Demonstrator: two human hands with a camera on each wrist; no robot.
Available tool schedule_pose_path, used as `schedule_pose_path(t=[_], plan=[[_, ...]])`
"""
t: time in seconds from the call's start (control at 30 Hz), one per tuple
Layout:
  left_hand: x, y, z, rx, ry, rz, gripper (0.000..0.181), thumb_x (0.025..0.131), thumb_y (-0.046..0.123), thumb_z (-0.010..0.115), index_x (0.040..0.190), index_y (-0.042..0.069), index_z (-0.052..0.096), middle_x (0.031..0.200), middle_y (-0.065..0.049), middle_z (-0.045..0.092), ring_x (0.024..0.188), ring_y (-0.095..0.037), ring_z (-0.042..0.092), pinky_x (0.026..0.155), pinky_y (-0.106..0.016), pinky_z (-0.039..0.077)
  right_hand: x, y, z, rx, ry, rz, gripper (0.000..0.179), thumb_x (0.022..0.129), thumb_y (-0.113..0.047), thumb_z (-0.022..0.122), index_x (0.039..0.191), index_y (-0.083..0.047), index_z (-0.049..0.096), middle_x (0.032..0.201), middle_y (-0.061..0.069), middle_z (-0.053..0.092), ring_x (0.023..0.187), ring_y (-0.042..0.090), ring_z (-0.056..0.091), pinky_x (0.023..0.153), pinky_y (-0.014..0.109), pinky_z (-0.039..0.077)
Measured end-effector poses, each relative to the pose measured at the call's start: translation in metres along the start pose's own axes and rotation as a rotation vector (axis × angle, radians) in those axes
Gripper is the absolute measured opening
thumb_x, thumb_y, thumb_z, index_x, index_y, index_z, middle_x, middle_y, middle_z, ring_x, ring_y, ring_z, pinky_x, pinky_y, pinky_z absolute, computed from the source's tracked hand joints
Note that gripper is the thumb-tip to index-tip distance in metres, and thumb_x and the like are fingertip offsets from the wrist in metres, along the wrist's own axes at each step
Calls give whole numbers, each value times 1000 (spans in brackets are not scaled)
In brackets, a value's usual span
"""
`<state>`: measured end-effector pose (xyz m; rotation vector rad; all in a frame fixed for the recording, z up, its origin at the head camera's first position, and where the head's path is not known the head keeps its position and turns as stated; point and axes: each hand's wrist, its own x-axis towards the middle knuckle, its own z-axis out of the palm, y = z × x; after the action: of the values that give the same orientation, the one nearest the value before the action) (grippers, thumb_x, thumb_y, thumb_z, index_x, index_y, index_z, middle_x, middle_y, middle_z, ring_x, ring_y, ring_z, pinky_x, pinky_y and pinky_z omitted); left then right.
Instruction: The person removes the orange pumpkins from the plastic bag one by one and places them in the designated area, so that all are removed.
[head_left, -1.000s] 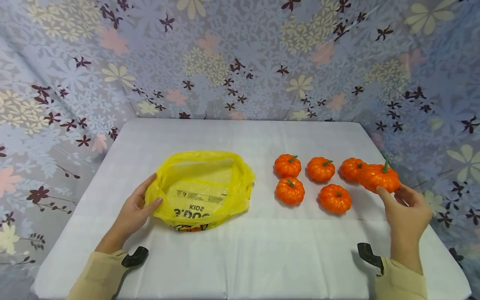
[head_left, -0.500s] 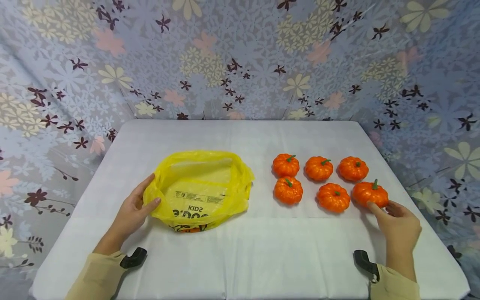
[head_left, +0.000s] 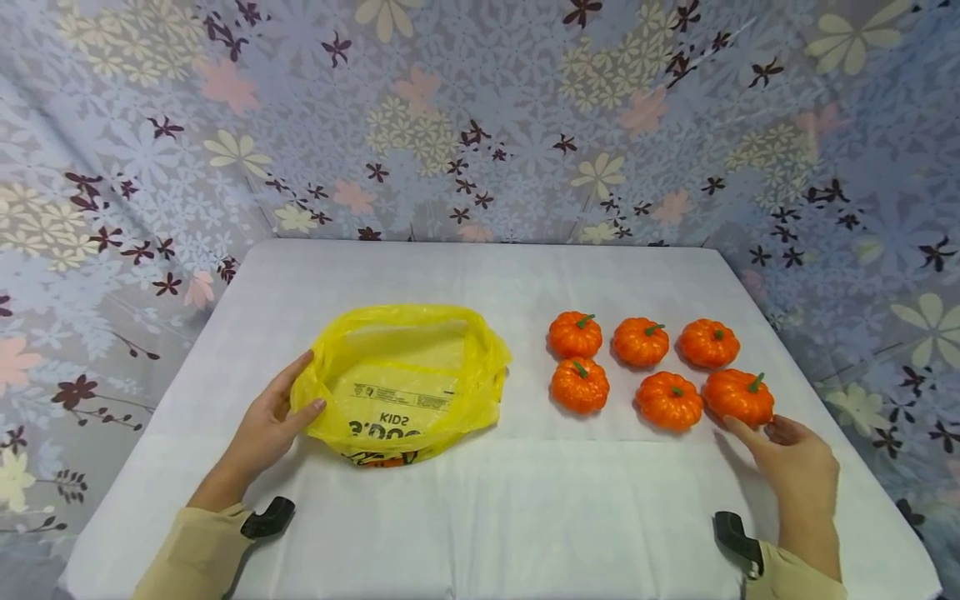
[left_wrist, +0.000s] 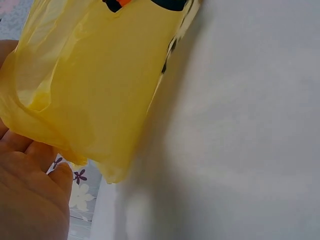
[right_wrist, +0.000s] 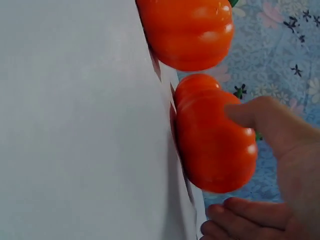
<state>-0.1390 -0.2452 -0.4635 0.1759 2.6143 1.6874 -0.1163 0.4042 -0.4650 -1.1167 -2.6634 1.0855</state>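
A yellow plastic bag (head_left: 408, 317) with black print stands on the left side of the table, its mouth spread upward. My left hand (head_left: 262, 433) holds its left edge, thumb on one side and fingers on the other; the left wrist view shows the bag (left_wrist: 100, 75) close up. On the right, an orange toy pumpkin (head_left: 738, 398) with a green stem sits at the near right of a group. Beside it is my right hand (head_left: 798, 467). In the right wrist view the thumb overlaps this pumpkin (right_wrist: 215, 145), while the fingers (right_wrist: 250, 217) are apart from it.
Other orange pumpkins stand in two rows, among them a far-right one (head_left: 708, 342), a near-middle one (head_left: 669, 402) and a near-left one (head_left: 580, 386). A white cloth covers the table (head_left: 540, 517). Flowered fabric (head_left: 480, 125) hangs behind and at the sides.
My right hand has lowered the pumpkin leftward from the air onto the table, and its fingers have come away from it. My left hand stays at the bag.
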Motion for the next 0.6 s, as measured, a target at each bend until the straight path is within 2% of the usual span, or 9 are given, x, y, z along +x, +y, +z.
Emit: schedule_pose_path(t=[0.07,0.1,0.17,0.23,0.33,0.47,0.5,0.6], plan=[[1,0,1,1,-1,8,74,100,24,66,161,16,25,166,-3,21,152,-29,14,120,-54,17,-4,-2,-2,60,69,7,97,86,-64,66,152,2,39,151,24,44,137,43,41,111,55,37],[1,0,2,5,-1,13,74,100,24,66,161,15,25,166,-4,21,152,-30,14,119,-58,16,-7,-4,-3,105,119,1,93,87,-61,67,153,-1,40,152,21,44,138,40,41,113,51,36],[2,0,3,19,-4,16,75,99,24,66,161,14,24,166,-5,21,152,-31,14,118,-60,16,-12,-11,-5,204,240,-48,79,89,-51,70,151,-7,47,151,14,49,139,32,44,114,40,36],[3,1,5,40,-9,19,77,99,25,67,161,14,24,166,-6,21,152,-32,14,118,-61,16,-18,-21,-6,277,341,-146,68,89,-41,74,147,-11,54,147,9,54,136,23,48,114,30,35],[5,2,5,74,-15,45,79,98,25,68,161,13,23,166,-10,21,151,-36,14,117,-64,16,-30,-39,-8,346,418,-356,59,86,-25,80,140,-11,61,139,5,60,129,13,53,111,21,36],[9,6,3,122,-14,76,80,98,26,69,162,14,22,165,-12,21,150,-40,17,115,-67,18,-48,-63,-11,362,419,-680,65,75,-10,88,135,-9,65,133,4,64,124,5,54,110,19,36],[10,8,3,146,-16,73,81,98,28,68,162,15,21,165,-12,21,149,-41,18,114,-68,19,-52,-69,-11,341,407,-774,65,75,-15,88,135,-7,64,133,7,63,125,8,54,110,19,35],[13,13,-2,259,-27,68,82,98,35,67,163,17,19,165,-14,20,148,-44,21,113,-69,21,-60,-86,-12,277,362,-1040,76,75,-41,87,135,-1,63,132,16,63,127,22,54,111,20,34]])
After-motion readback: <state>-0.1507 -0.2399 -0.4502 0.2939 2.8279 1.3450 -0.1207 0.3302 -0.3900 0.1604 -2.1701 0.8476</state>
